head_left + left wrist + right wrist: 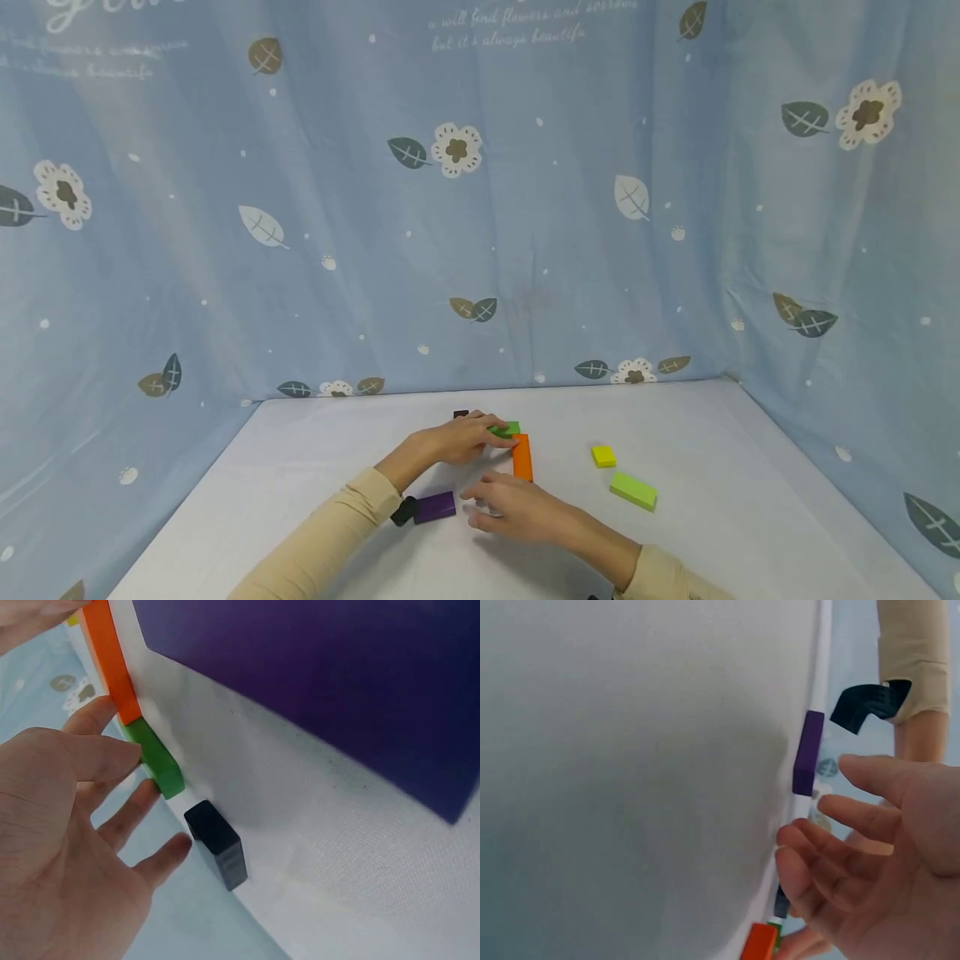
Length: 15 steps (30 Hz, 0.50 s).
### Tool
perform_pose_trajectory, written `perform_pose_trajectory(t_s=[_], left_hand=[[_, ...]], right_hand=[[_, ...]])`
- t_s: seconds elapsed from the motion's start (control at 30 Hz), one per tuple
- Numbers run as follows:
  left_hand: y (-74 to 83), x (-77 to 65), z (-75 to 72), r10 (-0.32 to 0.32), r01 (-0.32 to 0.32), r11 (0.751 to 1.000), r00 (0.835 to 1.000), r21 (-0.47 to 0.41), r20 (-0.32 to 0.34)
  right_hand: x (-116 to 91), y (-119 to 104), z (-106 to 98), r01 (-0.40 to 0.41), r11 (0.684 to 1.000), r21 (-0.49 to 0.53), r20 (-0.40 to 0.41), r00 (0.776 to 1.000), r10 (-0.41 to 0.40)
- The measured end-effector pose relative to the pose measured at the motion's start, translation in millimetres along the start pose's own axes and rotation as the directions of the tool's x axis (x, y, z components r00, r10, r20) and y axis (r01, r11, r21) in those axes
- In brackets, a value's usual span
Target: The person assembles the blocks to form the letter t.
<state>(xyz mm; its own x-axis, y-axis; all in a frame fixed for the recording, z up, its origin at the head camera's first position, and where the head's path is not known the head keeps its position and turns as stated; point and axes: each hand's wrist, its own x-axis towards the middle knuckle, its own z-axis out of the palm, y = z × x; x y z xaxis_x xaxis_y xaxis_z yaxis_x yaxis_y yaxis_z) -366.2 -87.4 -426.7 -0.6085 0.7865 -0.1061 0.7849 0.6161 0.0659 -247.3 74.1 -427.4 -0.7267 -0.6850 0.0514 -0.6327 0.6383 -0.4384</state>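
My left hand (pixel 465 437) reaches over the far part of the table, its thumb and index finger at a green block (pixel 512 428). In the left wrist view the thumb overlaps the block's edge while the other fingers spread apart. End to end with the green block lies an orange block (pixel 522 460); a fingertip is right at their junction. A black block (pixel 217 844) stands close to the little finger. Nearer in, my right hand (pixel 517 508) hovers with loosely bent fingers and nothing in them. A purple block (pixel 435 507) lies left of its fingertips.
To the right on the white table (pixel 712 467) lie a small yellow block (pixel 603 456) and a longer lime-green block (pixel 633 491). A blue patterned curtain (pixel 525 250) rises behind the table. A black wrist camera (pixel 403 511) hangs at the left sleeve, overlapping the purple block's end.
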Motion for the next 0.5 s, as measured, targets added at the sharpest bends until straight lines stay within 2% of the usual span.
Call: perform_pose_trajectory(t_s=[0.2,0.5], left_hand=[[-1.1,-0.2,-1.1,0.007,-0.007,1.000,1.000,-0.012,0.005],[-2.7,-0.3,0.9,0.011,-0.011,1.000,1.000,-0.029,0.004]], right_hand=[[10,0,8,-0.042,0.996,0.076,-0.017,0.999,0.044],[27,2,15,-0.045,0.981,0.190,-0.027,0.998,0.051]])
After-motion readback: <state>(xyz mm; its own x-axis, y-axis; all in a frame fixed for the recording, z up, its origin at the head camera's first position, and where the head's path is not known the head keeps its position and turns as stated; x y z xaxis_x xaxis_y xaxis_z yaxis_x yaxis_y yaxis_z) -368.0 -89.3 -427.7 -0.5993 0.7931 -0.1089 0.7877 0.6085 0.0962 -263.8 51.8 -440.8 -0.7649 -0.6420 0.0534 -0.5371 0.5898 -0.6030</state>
